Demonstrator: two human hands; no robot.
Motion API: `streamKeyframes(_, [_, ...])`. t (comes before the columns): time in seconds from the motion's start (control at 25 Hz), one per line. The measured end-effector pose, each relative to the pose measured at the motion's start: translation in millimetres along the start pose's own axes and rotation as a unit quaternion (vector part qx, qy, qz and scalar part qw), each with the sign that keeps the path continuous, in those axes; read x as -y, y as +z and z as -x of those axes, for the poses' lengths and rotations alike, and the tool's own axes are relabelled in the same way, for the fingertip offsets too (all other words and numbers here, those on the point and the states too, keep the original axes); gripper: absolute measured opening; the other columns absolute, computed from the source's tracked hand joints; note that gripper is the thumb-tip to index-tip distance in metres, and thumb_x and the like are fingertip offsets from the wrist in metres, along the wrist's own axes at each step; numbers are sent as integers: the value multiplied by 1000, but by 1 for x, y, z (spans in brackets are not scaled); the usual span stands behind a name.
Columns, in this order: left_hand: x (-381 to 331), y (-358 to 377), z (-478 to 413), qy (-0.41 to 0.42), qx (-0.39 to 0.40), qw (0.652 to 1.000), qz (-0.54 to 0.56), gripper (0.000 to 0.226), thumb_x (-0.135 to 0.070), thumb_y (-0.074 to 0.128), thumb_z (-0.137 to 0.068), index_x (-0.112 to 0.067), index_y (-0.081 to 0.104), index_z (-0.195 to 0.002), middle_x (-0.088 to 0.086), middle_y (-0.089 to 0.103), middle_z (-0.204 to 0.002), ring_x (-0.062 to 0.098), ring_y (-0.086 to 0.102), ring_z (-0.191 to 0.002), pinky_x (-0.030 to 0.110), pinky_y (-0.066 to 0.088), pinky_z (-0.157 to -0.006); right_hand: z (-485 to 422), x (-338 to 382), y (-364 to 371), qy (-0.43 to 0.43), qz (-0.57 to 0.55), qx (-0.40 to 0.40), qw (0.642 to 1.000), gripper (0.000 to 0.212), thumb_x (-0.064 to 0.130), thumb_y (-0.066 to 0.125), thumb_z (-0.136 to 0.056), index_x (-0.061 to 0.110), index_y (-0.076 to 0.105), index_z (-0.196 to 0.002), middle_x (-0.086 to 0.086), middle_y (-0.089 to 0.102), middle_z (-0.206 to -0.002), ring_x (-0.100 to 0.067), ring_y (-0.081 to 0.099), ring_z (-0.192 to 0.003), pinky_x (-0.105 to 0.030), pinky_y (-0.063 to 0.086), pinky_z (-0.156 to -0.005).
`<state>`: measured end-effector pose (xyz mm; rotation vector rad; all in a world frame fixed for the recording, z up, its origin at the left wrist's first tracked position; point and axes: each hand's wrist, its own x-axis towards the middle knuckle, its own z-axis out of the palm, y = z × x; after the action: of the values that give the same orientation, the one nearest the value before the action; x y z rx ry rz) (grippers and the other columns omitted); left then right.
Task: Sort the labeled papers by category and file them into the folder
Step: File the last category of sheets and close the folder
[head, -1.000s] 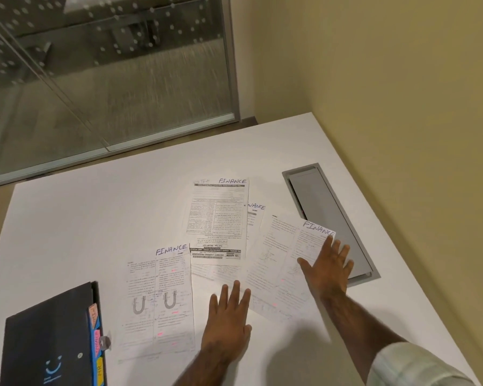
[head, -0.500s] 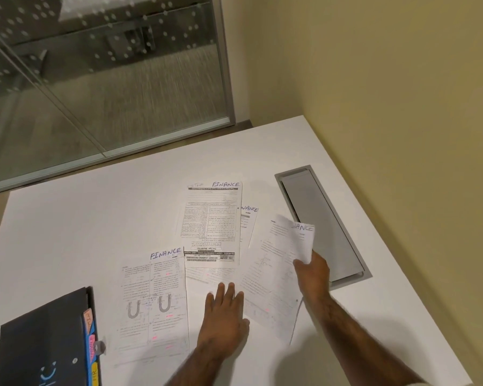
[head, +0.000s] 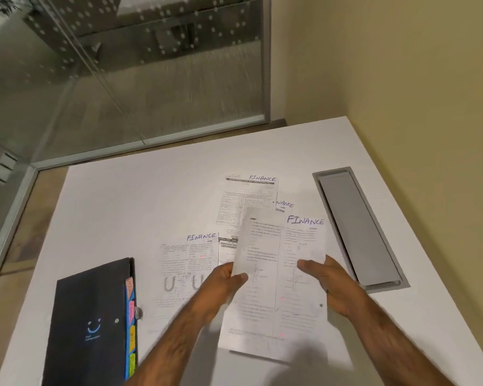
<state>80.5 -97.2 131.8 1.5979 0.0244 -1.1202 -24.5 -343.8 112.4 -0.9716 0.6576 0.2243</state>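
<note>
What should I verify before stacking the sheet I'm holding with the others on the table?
1. Label on held sheet reads FINANCE: ok.
2. Grip of left hand on its left edge: ok.
3. Grip of right hand on its right edge: ok.
4. Labels on magnet sheet and top sheet read FINANCE: ok; half-covered sheet shows only part of its label: cannot tell.
5. Black folder open for filing: not ok, closed.
6. Finance tab among folder tabs: cannot tell, writing too small.
</note>
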Motion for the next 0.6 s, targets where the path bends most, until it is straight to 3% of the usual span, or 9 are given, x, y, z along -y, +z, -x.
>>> streamKeyframes(0.08, [11, -18, 0, 12, -29, 999, 36, 21, -9, 53, -103, -8, 72, -112, 7, 79, -98, 19, 75, -83, 23, 56, -69, -3, -18, 16, 13, 65, -42, 997, 38, -5, 59, -96, 3, 63, -133, -11, 77, -115, -18, 76, -99, -29, 62, -79])
streamKeyframes(0.16, [37, -37, -8, 20, -121, 992, -10, 15, -20, 60, -98, -18, 72, -108, 4, 75, -95, 24, 69, -86, 28, 55, -73, -1, -31, 23, 2, 127, -131, 983, 31, -8, 59, -95, 6, 68, -122, -7, 76, -97, -4, 73, -67, -17, 55, -56])
streamKeyframes(0.2, [54, -45, -12, 12, -182, 979, -88, 25, -29, 64, -95, -20, 68, -118, 3, 73, -110, 21, 68, -97, 31, 56, -84, -1, -36, 24, -4, 143, -160, 977, 30, -6, 59, -95, 9, 69, -119, -5, 76, -98, -4, 72, -66, -20, 57, -57])
streamKeyframes(0.24, [74, -54, -13, -6, -215, 953, -212, 51, -43, 66, -91, -21, 56, -136, 5, 63, -136, 20, 61, -120, 36, 51, -101, -1, -39, 24, 0, 154, -180, 972, 30, -4, 59, -95, 11, 70, -118, -5, 77, -102, -10, 74, -74, -29, 62, -65])
streamKeyframes(0.28, [95, -58, -11, -32, -214, 917, -336, 80, -58, 64, -86, -21, 38, -152, 5, 40, -158, 23, 42, -143, 42, 39, -115, 1, -39, 24, 4, 154, -185, 971, 31, -4, 56, -96, 13, 70, -117, -4, 78, -104, -17, 76, -82, -38, 64, -74])
streamKeyframes(0.36, [132, -64, -7, -70, -214, 853, -471, 111, -73, 57, -80, -21, 3, -162, 2, -4, -170, 31, 4, -157, 50, 16, -124, 6, -35, 24, 0, 164, -177, 971, 38, -7, 47, -96, 19, 70, -113, -1, 80, -99, -20, 77, -83, -38, 63, -73])
streamKeyframes(0.44, [148, -65, 0, -42, -234, 825, -512, 112, -72, 55, -83, -23, -8, -161, 2, -20, -168, 32, -9, -156, 52, 7, -125, 11, -32, 22, -5, 190, -171, 967, 43, -8, 44, -95, 23, 70, -111, 1, 80, -98, -20, 77, -84, -37, 62, -68])
streamKeyframes(0.48, [150, -64, 1, -29, -245, 820, -517, 107, -70, 54, -86, -24, -7, -161, 2, -19, -168, 31, -8, -156, 51, 7, -125, 11, -32, 20, -5, 200, -183, 962, 42, -6, 46, -95, 23, 70, -113, 0, 80, -100, -24, 77, -89, -44, 64, -74])
streamKeyframes(0.6, [148, -62, -3, -1, -270, 800, -535, 80, -57, 53, -94, -27, 17, -160, 0, 6, -170, 29, 13, -156, 46, 22, -122, 9, -33, 12, -24, 202, -221, 954, 33, 1, 53, -97, 20, 71, -117, -1, 79, -105, -36, 74, -99, -63, 56, -92])
